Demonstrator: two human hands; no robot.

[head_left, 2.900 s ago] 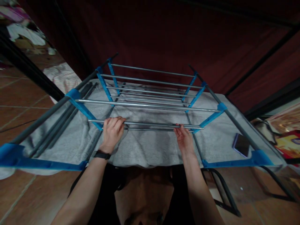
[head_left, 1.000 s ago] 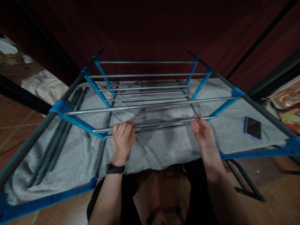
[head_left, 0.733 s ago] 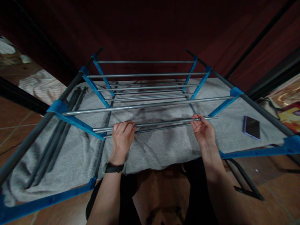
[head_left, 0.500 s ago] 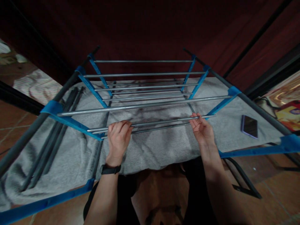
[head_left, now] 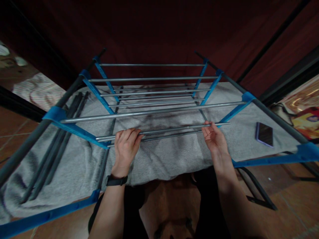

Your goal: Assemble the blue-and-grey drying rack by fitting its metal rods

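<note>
A thin grey metal rod (head_left: 171, 128) lies level across both my hands, in front of a rack frame with blue plastic brackets (head_left: 74, 130). My left hand (head_left: 127, 144) is wrapped over the rod near its left end. My right hand (head_left: 214, 137) supports it from below near the right end, palm up, with the fingertips curled on it. The rod's ends stick out past both hands, close to the blue brackets. Just beneath runs another rod (head_left: 169, 136), which is part of the frame. Above, a fitted crossbar (head_left: 154, 113) spans the two sides.
Several dark grey tubes (head_left: 58, 146) lie on the grey blanket (head_left: 171, 159) at left. A phone (head_left: 264, 134) rests on the blanket at right. Blue bracket arms (head_left: 271, 160) jut toward me on both sides. A dark red curtain (head_left: 149, 30) hangs behind the rack.
The rod has shifted slightly to the right in my hands. Both hands keep nearly the same place and grip.
</note>
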